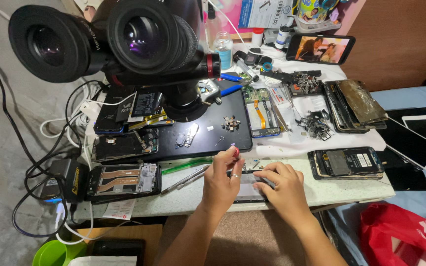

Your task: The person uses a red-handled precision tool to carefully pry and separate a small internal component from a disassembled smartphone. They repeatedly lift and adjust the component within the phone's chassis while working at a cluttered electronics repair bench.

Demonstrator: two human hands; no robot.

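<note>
My left hand (221, 181) pinches a thin tool with a purple tip (233, 146), held upright over an opened phone (248, 184) that lies at the table's near edge. There is a ring on one finger of that hand. My right hand (283, 189) lies flat on the same phone, its fingers pressing it down. Most of the phone is hidden under both hands.
A stereo microscope (124, 39) looms at upper left over a black mat (223, 138) with small parts. Several opened phones (124, 180) and boards (348, 162) lie around. Tweezers (186, 178), cables, a charger, bottles, tablets at right, a red bag at lower right.
</note>
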